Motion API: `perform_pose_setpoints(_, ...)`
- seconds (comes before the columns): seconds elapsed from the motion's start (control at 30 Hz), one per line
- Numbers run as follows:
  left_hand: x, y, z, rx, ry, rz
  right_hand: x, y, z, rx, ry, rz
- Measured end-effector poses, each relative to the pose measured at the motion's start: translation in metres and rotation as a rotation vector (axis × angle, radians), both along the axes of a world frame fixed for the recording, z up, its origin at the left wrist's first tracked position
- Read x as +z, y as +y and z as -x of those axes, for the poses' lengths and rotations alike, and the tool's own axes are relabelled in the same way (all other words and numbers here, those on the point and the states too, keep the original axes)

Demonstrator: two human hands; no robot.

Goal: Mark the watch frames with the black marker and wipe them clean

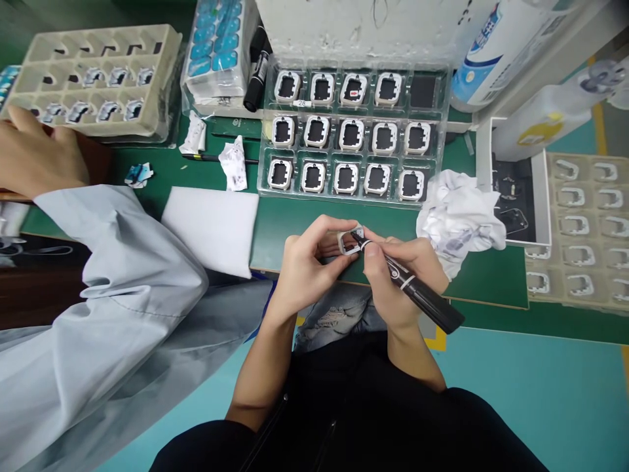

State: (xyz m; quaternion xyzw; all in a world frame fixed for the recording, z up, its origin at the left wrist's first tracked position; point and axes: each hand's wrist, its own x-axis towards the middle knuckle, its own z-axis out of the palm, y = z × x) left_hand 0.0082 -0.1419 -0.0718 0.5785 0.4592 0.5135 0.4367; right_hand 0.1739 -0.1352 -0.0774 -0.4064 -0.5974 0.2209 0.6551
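Between the fingertips of my left hand (307, 265) is a small silver watch-case frame (345, 244), held tilted just over the front edge of the green table (295, 223). My right hand (400, 275) grips a thick black marker pen (425, 295). The pen's tip meets the upper right side of the frame; whether it touches is too small to tell. Behind my hands, a clear plastic tray (351, 196) holds rows of similar square frames, one of them with a red mark. A crumpled, ink-stained white cloth (459, 213) lies beside my right hand.
At left a co-worker's hand (44, 154) is near a beige tray (98, 39) of parts. A white foam pad (211, 226) lies on the table's front edge. Plastic bottles (491, 56) stand at back right, near a white box (543, 196) and another parts tray (594, 298).
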Motion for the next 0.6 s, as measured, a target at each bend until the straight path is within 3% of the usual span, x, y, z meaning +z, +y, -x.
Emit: perform_pose_setpoints(0.6, 0.0010, 0.0004, -0.0006, 0.028, 0.044, -0.043, 0.0051, -0.0006, 0.0010, -0.060, -0.087, -0.021)
